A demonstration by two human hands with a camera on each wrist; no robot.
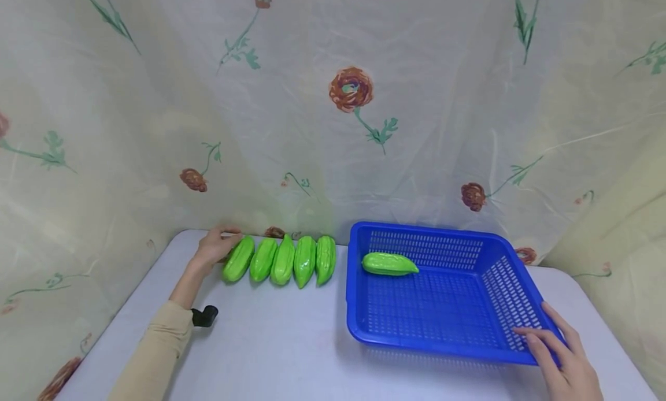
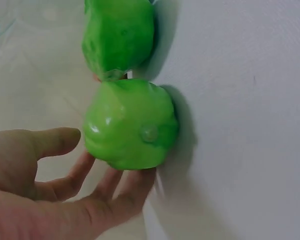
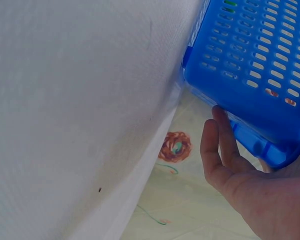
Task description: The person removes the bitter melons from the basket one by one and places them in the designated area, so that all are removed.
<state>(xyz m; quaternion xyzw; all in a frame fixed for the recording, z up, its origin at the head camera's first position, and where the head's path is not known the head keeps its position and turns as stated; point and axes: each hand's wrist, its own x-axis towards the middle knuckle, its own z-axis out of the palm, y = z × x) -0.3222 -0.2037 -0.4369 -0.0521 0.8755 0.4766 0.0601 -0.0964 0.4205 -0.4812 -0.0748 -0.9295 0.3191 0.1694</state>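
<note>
Five green bitter melons stand in a slanted row at the back left of the table, glossy and ridged. My left hand is at the leftmost bitter melon. In the left wrist view its fingers touch that melon's side, while the thumb stays apart from it. A blue plastic basket with slotted walls sits on the right. Inside it, near the back left corner, lies one more bitter melon. My right hand grips the basket's rim at the front right corner, with fingers on both sides of it.
A white cloth covers the table. Flower-printed curtain hangs close behind and along both sides. A black wrist camera mount sticks out from the left sleeve. Tabletop lies between the melon row and the basket.
</note>
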